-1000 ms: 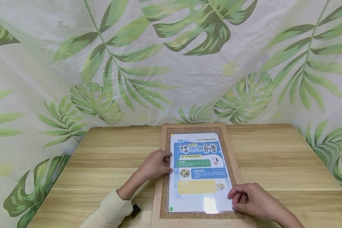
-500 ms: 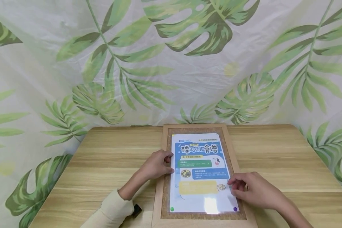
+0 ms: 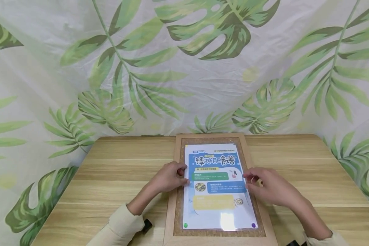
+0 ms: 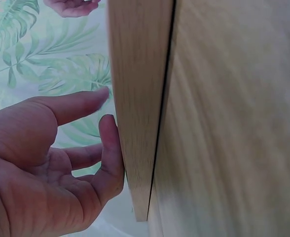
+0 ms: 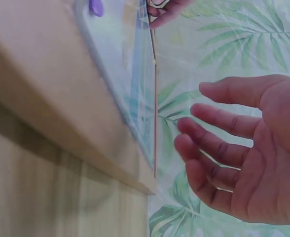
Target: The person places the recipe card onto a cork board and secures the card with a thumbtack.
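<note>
A laminated blue and white poster point(image 3: 213, 184) lies on a cork board point(image 3: 202, 233) with a wooden frame point(image 3: 249, 157). Green point(image 3: 185, 225) and purple point(image 3: 253, 225) pushpins mark its lower corners; a small yellow one point(image 3: 186, 146) is at the upper left. My left hand point(image 3: 170, 177) is at the poster's left edge, loosely curved with nothing in its fingers. In the left wrist view, its fingers are against the frame's side. Over the right edge, my right hand point(image 3: 273, 188) has its fingers loosely bent; the right wrist view shows them holding nothing, apart from the board.
The framed board lies on a wooden table point(image 3: 304, 160) and reaches its back edge. Behind hangs a leaf-patterned cloth point(image 3: 209, 89). Dark wrist straps point(image 3: 146, 226) show near both sleeves.
My right hand has moved up along the poster's right edge from the lower right corner, bringing the purple pushpin into sight. My left hand has stayed nearly still.
</note>
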Available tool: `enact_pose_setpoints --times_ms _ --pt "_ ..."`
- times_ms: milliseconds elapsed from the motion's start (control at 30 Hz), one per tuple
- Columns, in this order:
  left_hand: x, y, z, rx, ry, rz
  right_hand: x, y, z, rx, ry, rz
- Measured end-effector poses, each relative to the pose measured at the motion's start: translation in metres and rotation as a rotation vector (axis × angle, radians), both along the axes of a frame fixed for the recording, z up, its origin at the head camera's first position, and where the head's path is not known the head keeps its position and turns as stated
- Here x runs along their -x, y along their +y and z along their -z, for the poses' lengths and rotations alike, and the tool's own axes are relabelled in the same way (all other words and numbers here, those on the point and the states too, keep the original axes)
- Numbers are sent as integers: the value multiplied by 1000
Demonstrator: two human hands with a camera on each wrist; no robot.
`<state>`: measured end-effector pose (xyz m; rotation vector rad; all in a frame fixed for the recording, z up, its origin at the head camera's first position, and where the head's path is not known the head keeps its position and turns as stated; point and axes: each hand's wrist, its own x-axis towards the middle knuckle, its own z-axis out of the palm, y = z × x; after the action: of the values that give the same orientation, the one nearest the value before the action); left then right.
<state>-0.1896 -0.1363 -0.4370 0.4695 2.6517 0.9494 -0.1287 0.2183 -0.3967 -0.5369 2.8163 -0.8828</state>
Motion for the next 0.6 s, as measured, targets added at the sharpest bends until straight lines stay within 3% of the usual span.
enact_pose_setpoints --times_ms 233,367,600 --pt "3 -7 0 -12 44 50 10 -13 -3 -25 41 24" --pt "2 -8 -3 2 55 36 15 -19 -3 -46 69 37" --pt "-1 -10 -10 72 147 -23 15 -12 3 -103 124 98"
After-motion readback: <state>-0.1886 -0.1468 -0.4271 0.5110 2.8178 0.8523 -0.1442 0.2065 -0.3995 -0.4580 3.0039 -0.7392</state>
